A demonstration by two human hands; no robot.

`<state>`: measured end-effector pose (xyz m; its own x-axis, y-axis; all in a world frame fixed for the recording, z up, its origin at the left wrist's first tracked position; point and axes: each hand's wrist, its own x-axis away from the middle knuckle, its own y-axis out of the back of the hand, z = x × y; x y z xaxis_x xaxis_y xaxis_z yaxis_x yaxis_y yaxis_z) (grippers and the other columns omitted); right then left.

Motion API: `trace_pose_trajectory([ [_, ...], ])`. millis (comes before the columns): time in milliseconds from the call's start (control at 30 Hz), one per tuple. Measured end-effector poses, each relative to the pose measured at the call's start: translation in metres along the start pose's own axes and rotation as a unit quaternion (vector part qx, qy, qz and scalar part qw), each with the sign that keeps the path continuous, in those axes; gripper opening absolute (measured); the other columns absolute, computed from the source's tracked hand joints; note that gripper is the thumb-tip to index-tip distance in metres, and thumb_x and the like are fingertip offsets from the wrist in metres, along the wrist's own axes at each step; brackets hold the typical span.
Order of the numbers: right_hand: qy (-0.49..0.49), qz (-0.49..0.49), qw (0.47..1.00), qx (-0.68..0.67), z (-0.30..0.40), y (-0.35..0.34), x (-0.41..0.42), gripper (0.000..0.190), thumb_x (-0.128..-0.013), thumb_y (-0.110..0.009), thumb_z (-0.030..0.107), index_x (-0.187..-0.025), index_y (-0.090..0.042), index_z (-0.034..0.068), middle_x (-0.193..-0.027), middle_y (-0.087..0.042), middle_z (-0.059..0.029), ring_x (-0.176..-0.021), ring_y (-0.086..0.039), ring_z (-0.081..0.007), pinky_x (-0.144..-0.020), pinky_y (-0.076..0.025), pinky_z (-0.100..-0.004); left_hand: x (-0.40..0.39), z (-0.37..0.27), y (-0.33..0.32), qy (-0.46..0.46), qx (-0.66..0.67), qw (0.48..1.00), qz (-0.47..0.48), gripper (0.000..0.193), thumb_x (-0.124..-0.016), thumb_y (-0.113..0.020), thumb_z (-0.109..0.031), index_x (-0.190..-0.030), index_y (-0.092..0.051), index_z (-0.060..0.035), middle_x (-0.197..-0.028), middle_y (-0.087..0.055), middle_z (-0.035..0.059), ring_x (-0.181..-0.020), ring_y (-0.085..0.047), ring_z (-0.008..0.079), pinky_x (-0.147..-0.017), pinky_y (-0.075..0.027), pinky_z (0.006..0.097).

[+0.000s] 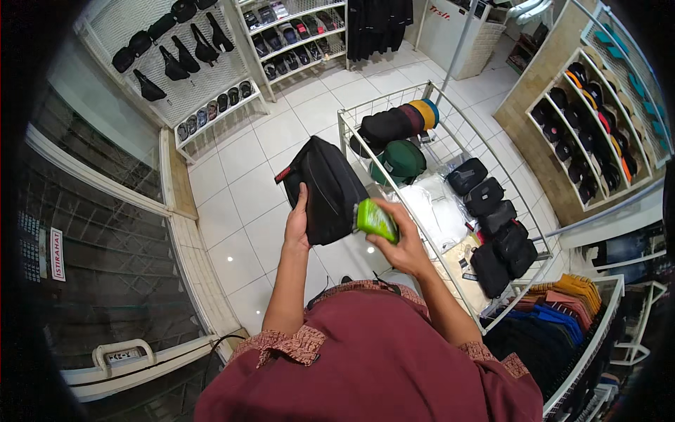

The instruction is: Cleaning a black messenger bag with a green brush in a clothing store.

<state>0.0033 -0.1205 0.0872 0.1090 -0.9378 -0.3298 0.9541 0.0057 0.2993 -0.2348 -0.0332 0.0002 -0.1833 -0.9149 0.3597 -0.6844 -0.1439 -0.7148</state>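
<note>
A black fabric pouch bag [329,192] with a red tag at its left edge is held up over the tiled floor. My left hand [298,224] grips it from the lower left, thumb lying on its face. In my right hand [403,237] is a bright green brush [375,219], its edge against or very near the bag's lower right side; whether it touches I cannot tell. To the right of my hands stands a white wire display bin [401,203] with black pouches [485,195], a green hat [403,161] and plastic-wrapped white garments [435,205] in it.
Black bags [184,55] hang on a mesh wall above a low shoe rack [219,113]. A sandal shelf [298,42] stands at the back. Caps fill a wall shelf [590,126] at right, above hanging shirts [559,311]. A glass door [116,264] is at left.
</note>
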Motion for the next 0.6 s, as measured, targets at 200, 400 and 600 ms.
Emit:
trace_pose_trajectory([
  [200,-0.172,-0.155,0.947,-0.221,-0.016,-0.016,-0.003,0.073,-0.090,-0.082,0.025,-0.146,-0.043,0.000,-0.125,-0.059,-0.0117,-0.113,-0.058,-0.0198,-0.100,-0.047,-0.0340,0.001,0.021,-0.024,-0.083,0.039,0.996,-0.014,0.073,-0.100,-0.059,-0.056,-0.145,-0.051,0.0008,-0.141,-0.062,0.0136,-0.122,-0.065,0.0288,-0.104,-0.055,0.0408],
  [400,-0.138,-0.197,0.957,-0.164,-0.012,-0.033,-0.029,0.087,-0.071,-0.096,0.029,-0.135,-0.045,-0.001,-0.118,-0.060,-0.0111,-0.106,-0.061,-0.0190,-0.094,-0.051,-0.0325,0.014,0.029,-0.050,-0.079,0.063,0.995,0.003,0.075,-0.101,-0.056,-0.059,-0.152,-0.043,-0.0053,-0.146,-0.057,0.0130,-0.127,-0.061,0.0273,-0.108,-0.052,0.0420],
  [600,-0.095,-0.208,0.962,-0.151,-0.014,-0.009,-0.039,0.079,-0.068,-0.090,0.008,-0.131,-0.044,0.005,-0.113,-0.060,-0.0091,-0.100,-0.062,-0.0177,-0.090,-0.053,-0.0305,0.025,0.024,-0.043,-0.061,-0.118,0.982,-0.133,0.086,-0.094,-0.069,-0.058,-0.152,-0.040,-0.0014,-0.146,-0.054,0.0103,-0.136,-0.050,0.0264,-0.113,-0.042,0.0423],
])
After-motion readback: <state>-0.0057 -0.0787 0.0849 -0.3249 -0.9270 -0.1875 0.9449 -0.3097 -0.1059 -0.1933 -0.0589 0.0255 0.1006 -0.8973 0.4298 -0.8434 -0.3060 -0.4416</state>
